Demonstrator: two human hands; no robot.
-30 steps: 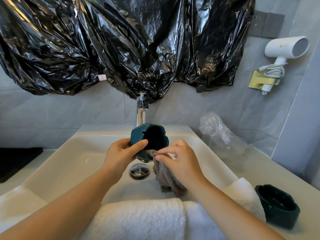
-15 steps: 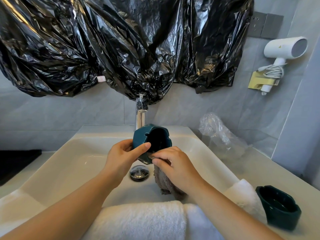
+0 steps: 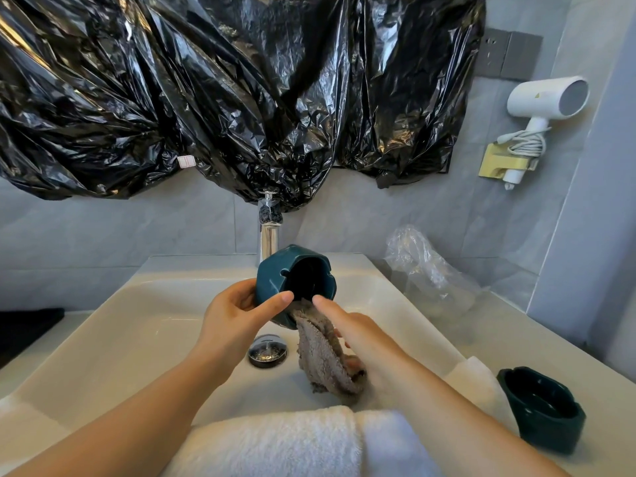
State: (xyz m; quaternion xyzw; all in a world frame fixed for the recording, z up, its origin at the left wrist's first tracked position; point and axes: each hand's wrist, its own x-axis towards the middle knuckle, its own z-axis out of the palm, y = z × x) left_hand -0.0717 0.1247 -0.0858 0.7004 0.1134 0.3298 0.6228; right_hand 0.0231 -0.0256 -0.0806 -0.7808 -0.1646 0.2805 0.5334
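- The left hand (image 3: 237,318) is gripping the blue ashtray (image 3: 275,280).
- The right hand (image 3: 354,333) is squeezing the gray cloth (image 3: 320,352) — wiping the rim.
- Next, I think, the cloth goes deeper inside.

Right hand (image 3: 358,333) no longer bunched: forefinger straight on cloth (image 3: 320,356) at ashtray (image 3: 275,277) rim.

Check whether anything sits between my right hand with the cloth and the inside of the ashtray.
Nothing visible blocks it. The left hand holds the ashtray tilted over the sink, its opening facing the right hand, whose cloth touches the lower rim. Only the left thumb lies on the rim, beside the opening.
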